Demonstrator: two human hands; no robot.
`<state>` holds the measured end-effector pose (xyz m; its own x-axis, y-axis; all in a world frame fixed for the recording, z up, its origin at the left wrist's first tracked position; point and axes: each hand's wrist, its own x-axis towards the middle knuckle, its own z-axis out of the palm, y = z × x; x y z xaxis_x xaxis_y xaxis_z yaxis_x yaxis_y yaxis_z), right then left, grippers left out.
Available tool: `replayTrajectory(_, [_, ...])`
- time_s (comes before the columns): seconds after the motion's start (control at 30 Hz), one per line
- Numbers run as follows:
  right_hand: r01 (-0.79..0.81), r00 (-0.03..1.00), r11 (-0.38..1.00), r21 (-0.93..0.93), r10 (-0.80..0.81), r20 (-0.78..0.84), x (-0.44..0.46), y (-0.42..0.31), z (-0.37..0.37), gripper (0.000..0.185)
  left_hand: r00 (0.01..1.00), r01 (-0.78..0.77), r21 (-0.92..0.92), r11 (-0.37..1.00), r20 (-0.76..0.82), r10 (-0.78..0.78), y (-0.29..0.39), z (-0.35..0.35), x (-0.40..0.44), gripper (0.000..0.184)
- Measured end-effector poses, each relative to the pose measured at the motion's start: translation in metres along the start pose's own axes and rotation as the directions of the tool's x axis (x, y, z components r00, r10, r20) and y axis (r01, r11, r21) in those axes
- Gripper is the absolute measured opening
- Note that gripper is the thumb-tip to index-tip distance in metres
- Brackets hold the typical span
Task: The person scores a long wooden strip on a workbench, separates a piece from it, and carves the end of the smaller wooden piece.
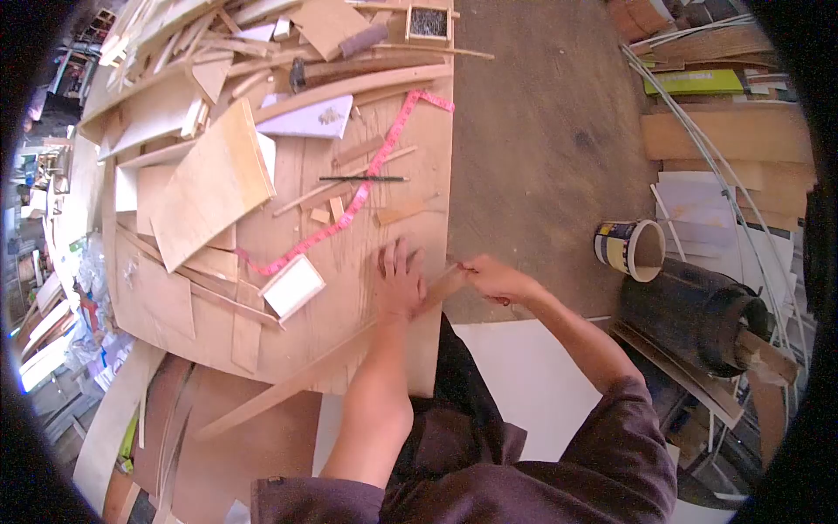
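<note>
A long wooden strip [323, 362] lies slantwise over the near part of the wooden table [349, 262], with one end past the table's right edge. My left hand [401, 278] rests on the strip near that edge, fingers spread and pressing down. Just beyond the edge my right hand [499, 279] is closed around a tool with a bit of red at its handle; its blade is too small to make out. Between the hands is the strip's end. A pink measuring tape [356, 203] and a dark pencil [364, 179] lie farther up the table.
Wooden boards [214, 188] and scraps are piled at the table's left and back, with a hammer [336, 70] and a box of nails [429, 23]. A small white box [294, 286] sits near my left hand. A bucket [630, 250] and black cylinder [694, 314] are at the right.
</note>
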<state>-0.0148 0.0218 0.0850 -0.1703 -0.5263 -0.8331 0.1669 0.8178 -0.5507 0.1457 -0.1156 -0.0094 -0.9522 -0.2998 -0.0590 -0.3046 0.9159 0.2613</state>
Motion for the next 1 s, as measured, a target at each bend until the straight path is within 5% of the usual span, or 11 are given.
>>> replayTrajectory(0.27, [0.041, 0.991, 0.999, 0.009, -0.04, -0.132, 0.019, 0.023, 0.014, 0.02, 0.996, -0.024, -0.048, 0.999, -0.084, 0.02, 0.0, 0.009, 0.003, 0.047])
replayTrajectory(0.47, [0.168, 0.984, 0.98, -0.108, -0.173, -0.047, 0.009, 0.01, -0.003, 0.021, 1.0, -0.011, -0.005, 1.0, -0.021, 0.011, -0.001, 0.003, 0.002, 0.048])
replayTrajectory(0.6, [0.117, 0.993, 0.986, -0.118, -0.113, 0.034, 0.02, 0.012, -0.004, 0.03, 1.0, 0.021, 0.046, 0.999, -0.009, -0.02, 0.002, -0.002, 0.002, 0.048])
replayTrajectory(0.7, [0.256, 0.967, 0.955, -0.151, -0.253, 0.04, -0.007, 0.011, -0.013, 0.033, 0.999, 0.016, 0.045, 0.999, 0.03, -0.017, 0.003, 0.0, 0.002, 0.048])
replayTrajectory(0.8, [0.21, 0.976, 0.976, -0.059, -0.205, 0.074, -0.045, -0.021, -0.023, 0.032, 0.999, 0.043, 0.027, 0.999, 0.022, -0.043, 0.003, 0.002, -0.001, 0.047])
replayTrajectory(0.87, [0.002, 0.998, 0.997, -0.08, 0.003, 0.066, -0.04, -0.02, -0.021, 0.032, 1.0, 0.026, -0.033, 0.999, -0.017, -0.026, 0.001, 0.011, -0.001, 0.048])
replayTrajectory(1.0, [0.258, 0.966, 0.962, -0.09, -0.253, 0.062, 0.036, 0.031, 0.006, 0.033, 0.998, 0.055, -0.091, 0.994, -0.026, -0.057, 0.001, 0.018, -0.002, 0.049])
